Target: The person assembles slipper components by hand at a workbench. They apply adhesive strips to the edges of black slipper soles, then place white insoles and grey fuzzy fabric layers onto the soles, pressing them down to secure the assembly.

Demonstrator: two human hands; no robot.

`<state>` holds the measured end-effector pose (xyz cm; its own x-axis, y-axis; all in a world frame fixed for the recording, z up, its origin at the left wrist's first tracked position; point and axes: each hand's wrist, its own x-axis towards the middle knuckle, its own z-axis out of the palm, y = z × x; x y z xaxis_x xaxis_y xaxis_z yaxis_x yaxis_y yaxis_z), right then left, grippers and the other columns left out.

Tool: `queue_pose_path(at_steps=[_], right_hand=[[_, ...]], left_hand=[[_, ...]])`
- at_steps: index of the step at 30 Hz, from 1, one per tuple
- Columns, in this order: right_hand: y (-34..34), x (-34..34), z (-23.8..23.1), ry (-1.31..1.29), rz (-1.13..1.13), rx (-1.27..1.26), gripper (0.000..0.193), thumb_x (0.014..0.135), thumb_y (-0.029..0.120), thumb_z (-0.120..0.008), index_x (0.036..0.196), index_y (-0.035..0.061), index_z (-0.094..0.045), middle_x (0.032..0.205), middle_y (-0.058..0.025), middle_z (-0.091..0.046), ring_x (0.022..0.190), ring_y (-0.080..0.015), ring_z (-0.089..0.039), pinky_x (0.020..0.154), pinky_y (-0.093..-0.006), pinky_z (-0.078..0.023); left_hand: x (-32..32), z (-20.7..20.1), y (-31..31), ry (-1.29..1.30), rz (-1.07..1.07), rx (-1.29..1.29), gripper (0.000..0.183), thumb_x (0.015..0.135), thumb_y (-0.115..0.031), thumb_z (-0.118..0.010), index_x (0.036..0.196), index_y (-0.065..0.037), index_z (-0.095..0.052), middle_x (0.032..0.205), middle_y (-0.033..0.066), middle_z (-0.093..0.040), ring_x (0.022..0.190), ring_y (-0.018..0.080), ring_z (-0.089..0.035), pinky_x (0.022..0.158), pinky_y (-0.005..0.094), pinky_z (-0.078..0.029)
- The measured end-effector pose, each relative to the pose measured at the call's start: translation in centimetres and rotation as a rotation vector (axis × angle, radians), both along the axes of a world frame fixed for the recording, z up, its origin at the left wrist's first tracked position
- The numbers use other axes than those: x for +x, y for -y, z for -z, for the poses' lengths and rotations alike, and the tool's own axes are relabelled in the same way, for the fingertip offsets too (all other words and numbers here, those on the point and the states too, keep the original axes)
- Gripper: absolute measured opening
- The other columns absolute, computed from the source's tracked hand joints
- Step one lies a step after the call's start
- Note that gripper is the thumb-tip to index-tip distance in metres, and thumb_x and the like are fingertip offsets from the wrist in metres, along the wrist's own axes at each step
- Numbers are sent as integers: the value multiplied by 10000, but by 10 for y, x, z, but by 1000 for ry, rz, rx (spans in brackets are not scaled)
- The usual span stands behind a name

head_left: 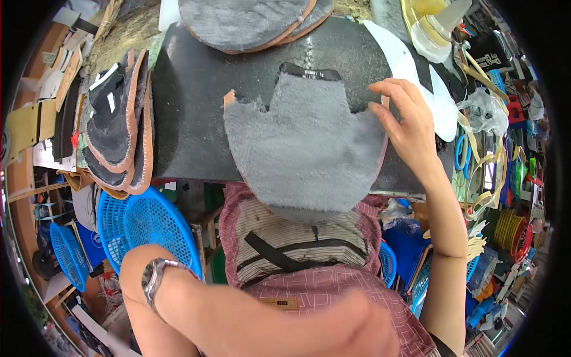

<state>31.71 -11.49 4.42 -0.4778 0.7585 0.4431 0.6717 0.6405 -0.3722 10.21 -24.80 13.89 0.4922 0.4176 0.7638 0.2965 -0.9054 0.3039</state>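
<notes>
A grey fleece-lined shoe upper point(303, 149) lies spread fleece side up on the dark work surface, its rounded lower end reaching past the near edge over my apron. A black tab point(309, 73) sticks out at its far end. My right hand point(410, 122) is by its far right corner, thumb and forefinger apart with nothing between them. Across my body, low in front of the apron point(351, 279), my left forearm reaches to the right. My left hand point(363, 327) is blurred by motion, its fingers not readable.
Stacked dark uppers with tan edges point(113, 131) lie at the left, more grey fleece pieces point(244, 24) at the far side. White curved templates point(443, 104), blue-handled scissors point(462, 152) and a glue pot point(434, 35) are at the right. Blue plastic baskets point(148, 223) stand below the left edge.
</notes>
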Motion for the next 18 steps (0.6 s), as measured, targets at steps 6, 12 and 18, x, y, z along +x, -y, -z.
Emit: queue_pose_path(at_steps=[6,12,18], right_hand=[[-35,-1,12,88,-213,103,317,672,69,-706,976,62,-616,1002,-66,-607,928,-253,-576,786,-340,-488],[-56,-16,15,252,-500,333,276,692,108,-615,961,49,-618,1012,-51,-610,823,-211,-568,734,-311,-501],[-76,-7,21,193,-583,241,290,687,110,-615,968,40,-614,1010,-57,-604,810,-214,-570,728,-317,-500]], left_hand=[[-17,77,-104,-137,-297,-341,345,823,13,-523,1167,10,-548,1151,184,-586,1067,344,-562,896,386,-460],[-9,136,-128,-259,-394,-388,353,889,-56,-477,1240,-12,-499,1283,191,-497,1220,333,-447,1039,432,-331],[-8,137,-127,-278,-397,-487,395,904,-85,-465,1293,-21,-450,1337,167,-456,1269,313,-399,1074,434,-281]])
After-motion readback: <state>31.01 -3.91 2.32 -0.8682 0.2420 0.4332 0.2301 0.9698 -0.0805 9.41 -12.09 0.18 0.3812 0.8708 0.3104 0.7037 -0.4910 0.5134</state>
